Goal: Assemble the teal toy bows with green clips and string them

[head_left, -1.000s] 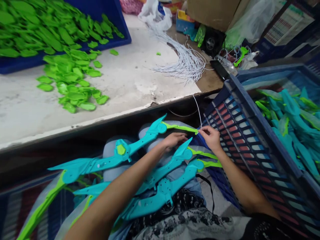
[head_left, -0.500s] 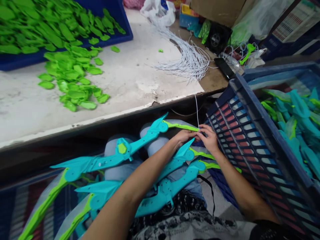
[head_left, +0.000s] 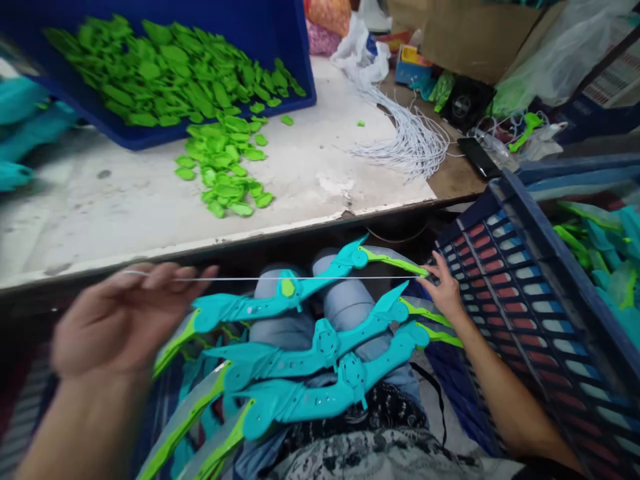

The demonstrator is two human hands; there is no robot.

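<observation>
A turquoise toy bow (head_left: 240, 308) with lime-green limbs lies across my knees. My right hand (head_left: 443, 288) pinches the tip of its right limb, where a white cord (head_left: 320, 278) meets it. The cord runs taut and nearly level above the bow to my left hand (head_left: 113, 323), whose fingers are closed on it, slightly blurred. Two more such bows, a middle one (head_left: 280, 363) and a nearer one (head_left: 310, 400), rest side by side on my lap. Each has a clear film along its green limbs. The first bow carries a green piece (head_left: 288, 287) at its centre.
On the white table (head_left: 125, 207) a tipped blue bin (head_left: 275, 20) spills green plastic pieces (head_left: 230, 187). A bundle of white cords (head_left: 415, 140) and a black phone (head_left: 479, 158) lie to the right. A dark blue basket (head_left: 530, 220) with more bow parts stands at my right.
My left hand has moved from beside the right hand far to the left, drawing the cord out over the bow. My right hand has stayed at the limb tip. The view has swung left.
</observation>
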